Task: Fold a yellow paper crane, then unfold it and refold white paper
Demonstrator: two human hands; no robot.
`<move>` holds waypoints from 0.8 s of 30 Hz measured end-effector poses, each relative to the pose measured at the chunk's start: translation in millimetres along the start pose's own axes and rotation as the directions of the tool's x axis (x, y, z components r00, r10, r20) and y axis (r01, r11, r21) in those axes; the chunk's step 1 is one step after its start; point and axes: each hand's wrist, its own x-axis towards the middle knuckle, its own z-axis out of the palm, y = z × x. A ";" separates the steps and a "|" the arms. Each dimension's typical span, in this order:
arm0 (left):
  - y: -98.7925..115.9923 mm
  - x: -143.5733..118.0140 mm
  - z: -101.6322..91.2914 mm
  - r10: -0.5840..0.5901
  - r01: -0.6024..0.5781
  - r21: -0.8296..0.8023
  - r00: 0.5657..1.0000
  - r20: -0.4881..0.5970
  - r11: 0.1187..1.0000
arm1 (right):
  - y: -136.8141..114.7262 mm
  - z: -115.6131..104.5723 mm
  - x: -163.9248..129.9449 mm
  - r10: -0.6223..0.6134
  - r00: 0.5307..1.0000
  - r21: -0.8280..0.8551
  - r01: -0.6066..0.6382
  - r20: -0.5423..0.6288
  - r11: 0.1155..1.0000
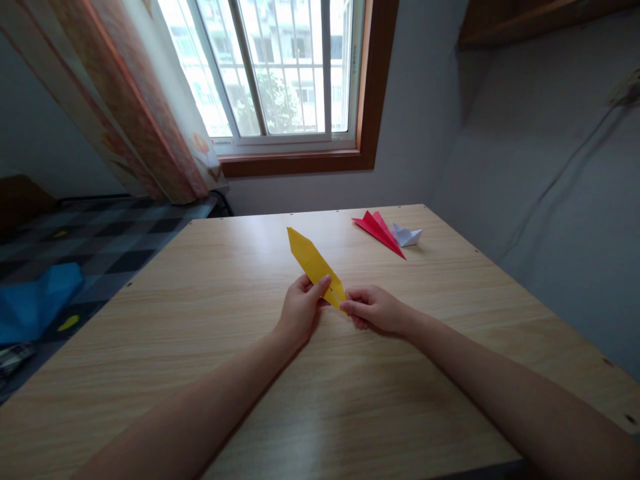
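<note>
A folded sheet of yellow paper, long and narrow with pointed ends, is held up over the table, slanting from upper left to lower right. My left hand grips its lower left side, with the thumb lying on top of the paper and the fingers beneath. At the lower right tip, my right hand pinches the paper between thumb and fingers. Part of the right fingers curls out of sight below. A few creases and a small slit-like gap show near the lower end.
On the wooden table, a red paper plane lies at the back right, touching or close to a white paper boat. A blue folded paper rests on the checked bed at the left. Beyond are a window and a curtain.
</note>
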 end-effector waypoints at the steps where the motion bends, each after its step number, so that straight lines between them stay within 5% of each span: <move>1: 0.9 0.4 -0.2 0.008 -0.008 0.015 1.000 0.007 1.000 | 0.0 -0.1 0.3 0.000 1.000 0.000 0.000 0.001 1.000; 7: 3.2 3.7 -1.2 0.075 -0.075 0.090 0.997 0.003 0.993 | -1.8 0.6 1.1 0.034 0.999 0.032 -0.034 0.010 0.999; 15: -2.1 6.7 -3.8 0.057 -0.058 0.056 0.998 0.029 0.997 | -0.7 -2.2 0.3 0.022 1.000 -0.060 -0.021 0.022 0.998; 24: -7.5 11.2 -9.3 0.040 -0.043 0.043 0.998 0.054 0.998 | 0.5 -0.7 3.3 0.061 0.997 0.018 -0.062 0.049 0.998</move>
